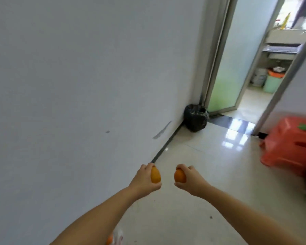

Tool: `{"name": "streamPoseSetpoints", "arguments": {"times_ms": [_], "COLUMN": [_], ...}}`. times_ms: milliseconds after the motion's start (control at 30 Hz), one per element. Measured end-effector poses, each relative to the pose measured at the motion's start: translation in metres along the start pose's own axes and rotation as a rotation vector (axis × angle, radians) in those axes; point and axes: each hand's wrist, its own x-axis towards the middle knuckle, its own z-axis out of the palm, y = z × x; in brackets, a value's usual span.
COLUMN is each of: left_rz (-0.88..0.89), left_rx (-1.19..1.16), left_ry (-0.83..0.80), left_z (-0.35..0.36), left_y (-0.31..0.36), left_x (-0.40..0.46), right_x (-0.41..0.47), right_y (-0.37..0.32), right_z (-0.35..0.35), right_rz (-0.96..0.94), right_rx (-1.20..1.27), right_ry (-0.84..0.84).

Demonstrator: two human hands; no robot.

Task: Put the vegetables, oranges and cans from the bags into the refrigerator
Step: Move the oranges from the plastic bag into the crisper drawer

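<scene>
While both arms reach forward, left hand [145, 179] is clamped on one orange [155, 175]; right hand [191, 180] is clamped on a second orange [180, 176]. Oranges sit side by side, apart, between the hands. Red stool [290, 144] stands beyond the right hand.

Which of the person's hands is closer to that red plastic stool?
Right. The right hand, holding an orange, is on the red plastic stool's side; the left hand, by the wall, is farther away.

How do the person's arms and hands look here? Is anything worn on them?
Both forearms are bare up to the picture's edge: no sleeves show. The left hand and the right hand wear no gloves, and no watch, bracelet or ring is visible. The picture is slightly blurred, so small details cannot be told.
</scene>
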Motion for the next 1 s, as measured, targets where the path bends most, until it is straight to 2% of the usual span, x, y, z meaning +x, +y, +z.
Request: {"name": "streamPoseSetpoints", "arguments": {"times_ms": [233, 433, 600, 700, 833, 1000], "left_rz": [0.375, 0.628, 0.853, 0.916, 0.966, 1.007], "left_rx": [0.036, 0.029, 0.031, 0.014, 0.013, 0.01], "left_ry": [-0.133, -0.252, -0.362, -0.4, -0.394, -0.343], "left_z": [0.112, 0.249, 0.331, 0.36, 0.385, 0.404], "left_y": [0.235, 0.451, 0.584, 0.638, 0.69, 0.773], "left_x": [-0.003, -0.068, -0.117, -0.124, -0.103, -0.047], "right_x": [-0.163, -0.341, -0.445, -0.48, -0.484, -0.456], "right_y": [0.169, 0.306, 0.381, 0.426, 0.48, 0.534], "right_z": [-0.134, -0.23, -0.295, -0.319, -0.354, -0.429], "right_rz": [0.249, 0.424, 0.523, 0.585, 0.632, 0.556], "right_rx": [0.023, 0.039, 0.043, 0.072, 0.188, 0.271], "right_ry": [0.276, 0.486, 0.679, 0.75, 0.81, 0.87]}}
